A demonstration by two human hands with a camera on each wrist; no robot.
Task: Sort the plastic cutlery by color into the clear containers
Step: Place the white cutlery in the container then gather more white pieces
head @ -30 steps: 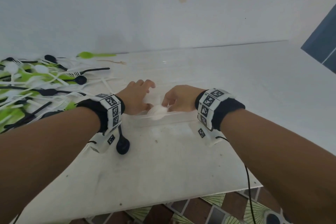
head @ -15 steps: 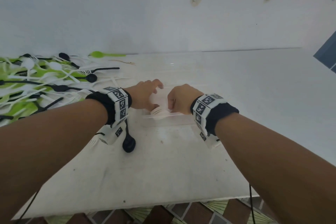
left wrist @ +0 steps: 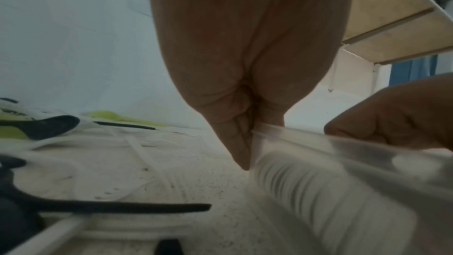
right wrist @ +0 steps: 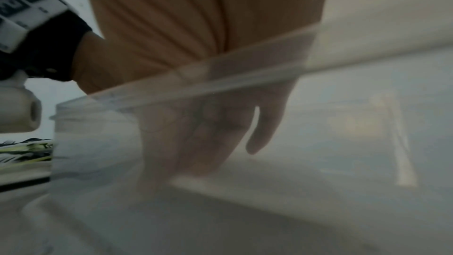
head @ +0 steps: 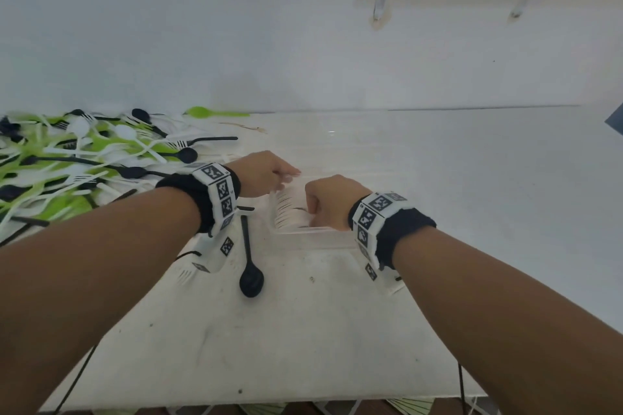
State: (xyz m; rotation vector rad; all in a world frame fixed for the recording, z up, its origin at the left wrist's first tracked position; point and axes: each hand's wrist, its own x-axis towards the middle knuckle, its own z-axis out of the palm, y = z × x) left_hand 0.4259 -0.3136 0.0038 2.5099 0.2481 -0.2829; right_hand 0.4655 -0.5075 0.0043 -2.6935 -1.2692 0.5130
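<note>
At the clear container (head: 305, 229) rim — both grips pinching.

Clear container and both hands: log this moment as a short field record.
container: clear container, open, on the white table
contents: white cutlery, seemingly forks; count unclear
left hand: left hand pinches the container's left rim
right hand: right hand reaches inside with fingers curled; what it holds cannot be told
unsorted: mixed pile of green, white and black cutlery, far left
loose item: black spoon beside the container
</note>
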